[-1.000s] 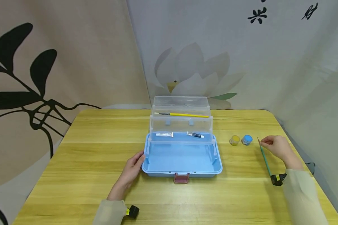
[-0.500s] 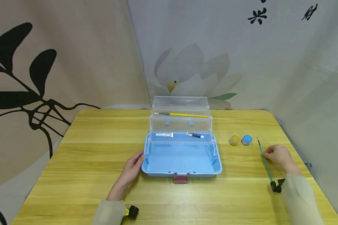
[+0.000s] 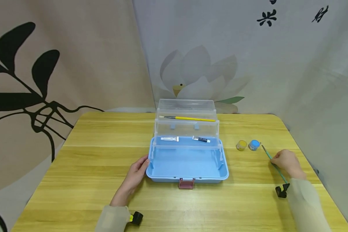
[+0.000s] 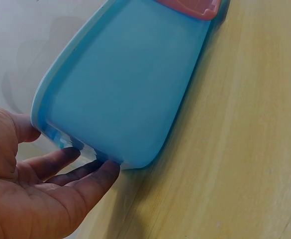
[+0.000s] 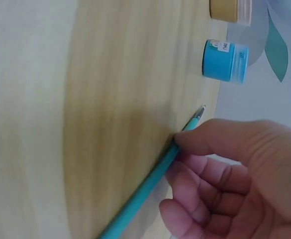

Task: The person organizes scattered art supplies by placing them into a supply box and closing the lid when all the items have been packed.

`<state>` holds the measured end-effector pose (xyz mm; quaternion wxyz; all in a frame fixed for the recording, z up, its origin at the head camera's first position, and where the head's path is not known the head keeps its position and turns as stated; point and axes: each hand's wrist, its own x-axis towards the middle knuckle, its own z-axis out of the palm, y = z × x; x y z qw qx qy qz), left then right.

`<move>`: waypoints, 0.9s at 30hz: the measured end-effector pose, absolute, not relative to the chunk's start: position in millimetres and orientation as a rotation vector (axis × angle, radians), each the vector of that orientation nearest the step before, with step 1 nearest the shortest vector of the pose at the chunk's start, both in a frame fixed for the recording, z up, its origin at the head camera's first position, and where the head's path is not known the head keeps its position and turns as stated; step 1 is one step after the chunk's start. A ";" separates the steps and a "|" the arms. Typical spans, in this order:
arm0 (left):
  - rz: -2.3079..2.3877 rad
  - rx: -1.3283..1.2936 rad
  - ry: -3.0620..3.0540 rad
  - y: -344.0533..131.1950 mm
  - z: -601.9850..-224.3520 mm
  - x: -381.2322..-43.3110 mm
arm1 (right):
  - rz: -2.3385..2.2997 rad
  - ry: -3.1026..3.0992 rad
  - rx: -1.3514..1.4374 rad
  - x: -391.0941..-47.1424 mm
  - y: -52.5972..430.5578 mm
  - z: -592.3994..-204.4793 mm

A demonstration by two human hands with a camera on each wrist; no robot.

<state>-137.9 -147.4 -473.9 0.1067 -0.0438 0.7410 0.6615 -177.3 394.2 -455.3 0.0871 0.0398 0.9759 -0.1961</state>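
Observation:
On the table sits a light blue art box [image 3: 187, 164] with its clear tiers raised at the back. My left hand [image 3: 135, 175] holds its left end; in the left wrist view, the thumb is at the rim and the fingers [image 4: 93, 186] are against the end wall. My right hand [image 3: 288, 162] pinches a thin green paintbrush [image 3: 279, 171] between thumb and fingers at the table's right side. Its tip points toward a blue paint jar [image 3: 254, 145]. In the right wrist view, the handle [image 5: 140, 194] slants across the picture, its rear end out of frame.
A yellow paint jar [image 3: 241, 145] stands just left of the blue one. A yellow-handled brush [image 3: 194, 119] lies in an upper clear tier; a white paint tube [image 3: 169, 139] and a black-and-white tube [image 3: 201, 139] lie in the lower one. A curtain hangs behind the table.
My right hand has slid toward me along the green paintbrush, and the brush's tip has swung left toward the blue jar. The left hand and box stay put.

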 end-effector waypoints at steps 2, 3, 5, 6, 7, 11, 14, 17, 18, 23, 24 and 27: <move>1.945 -0.127 2.185 -147.1 -474.0 -138.1 | -0.612 2.897 0.127 -176.6 393.9 -453.0; 1.947 -0.127 2.185 -147.0 -474.1 -138.3 | -0.619 2.907 0.122 -176.5 393.6 -451.2; 1.944 -0.126 2.190 -146.9 -474.2 -138.4 | -0.635 2.934 0.097 -177.5 392.4 -446.0; 1.939 -0.127 2.197 -147.0 -474.3 -138.4 | -0.629 2.959 0.079 -178.8 391.4 -441.9; 1.940 -0.126 2.199 -147.0 -474.2 -138.5 | -0.623 2.984 0.063 -180.4 389.8 -437.2; 1.931 -0.132 2.207 -147.1 -472.9 -138.5 | -0.584 3.113 -0.026 -191.4 379.7 -416.2; 1.925 -0.134 2.208 -147.4 -471.6 -138.5 | -0.592 3.169 -0.109 -200.1 368.1 -399.8; 1.919 -0.132 2.211 -147.7 -471.1 -138.5 | -0.577 3.201 -0.205 -208.3 353.3 -383.0; 1.919 -0.130 2.212 -147.8 -471.2 -138.5 | -0.564 3.210 -0.235 -211.2 347.6 -377.4; 1.923 -0.129 2.211 -147.7 -471.8 -137.9 | -0.502 3.250 -0.379 -224.0 316.7 -351.8; 1.926 -0.129 2.209 -147.7 -472.0 -137.8 | -0.491 3.250 -0.404 -226.4 310.8 -347.6; 1.931 -0.136 2.200 -147.6 -472.2 -137.6 | -0.483 3.228 -0.472 -233.4 293.5 -337.4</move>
